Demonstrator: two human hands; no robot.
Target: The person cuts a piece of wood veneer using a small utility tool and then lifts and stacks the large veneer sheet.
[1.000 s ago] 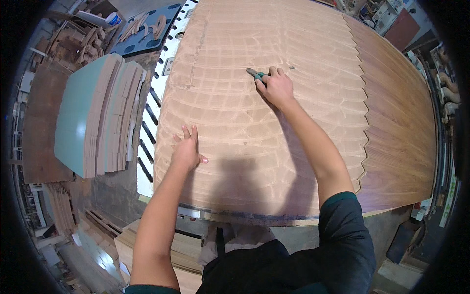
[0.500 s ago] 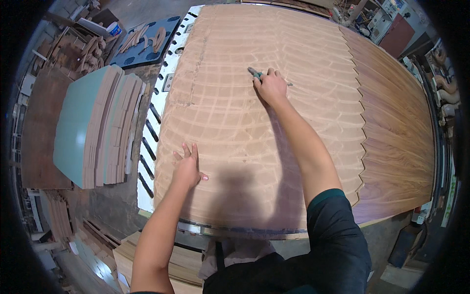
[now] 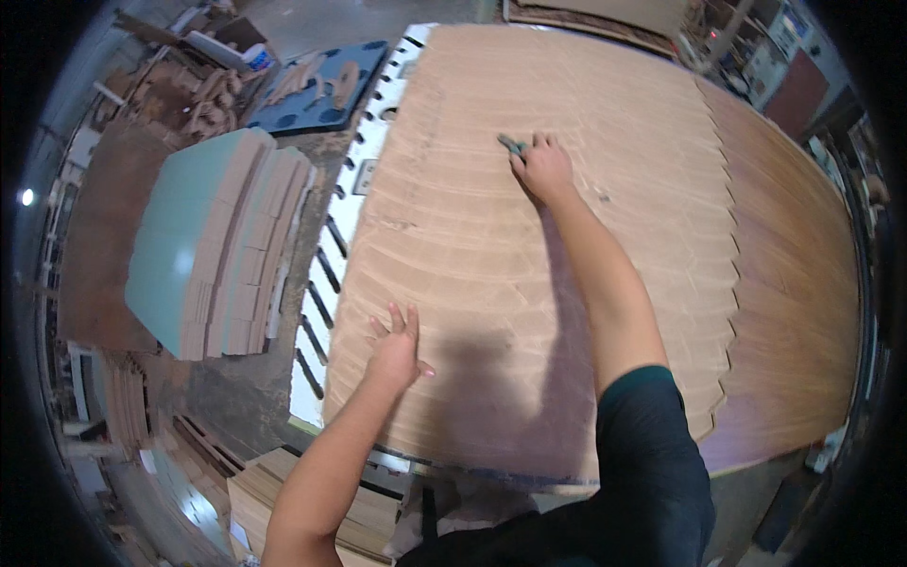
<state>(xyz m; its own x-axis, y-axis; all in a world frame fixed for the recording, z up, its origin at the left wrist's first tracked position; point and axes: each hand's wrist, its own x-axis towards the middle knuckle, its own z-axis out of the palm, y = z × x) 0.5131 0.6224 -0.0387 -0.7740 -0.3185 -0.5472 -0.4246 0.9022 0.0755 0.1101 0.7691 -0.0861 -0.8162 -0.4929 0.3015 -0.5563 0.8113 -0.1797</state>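
Note:
A large wood-grain panel (image 3: 794,255) lies before me. Most of it is covered by a tan coating (image 3: 463,217) marked with overlapping curved streaks and ending in a scalloped edge at the right. Toward the far middle, my right hand (image 3: 546,172) is closed on a small tool with a green and dark handle (image 3: 511,144). My hand covers much of the tool, so its exact kind cannot be made out. Nearer and to the left, my left hand (image 3: 395,355) is empty with its fingers spread, over the coated surface; whether it touches is unclear.
A white slotted edge (image 3: 307,364) runs along the panel's left side. Left of it stands a stack of boards with a pale green face (image 3: 184,231). A blue pallet (image 3: 326,111) holding curved wooden pieces lies beyond. More boards (image 3: 274,491) are stacked below the near edge.
The view has shifted, so the panel appears farther right and lower. My right hand still grips the tool at nearly the same far spot; my left hand stays spread over the near left.

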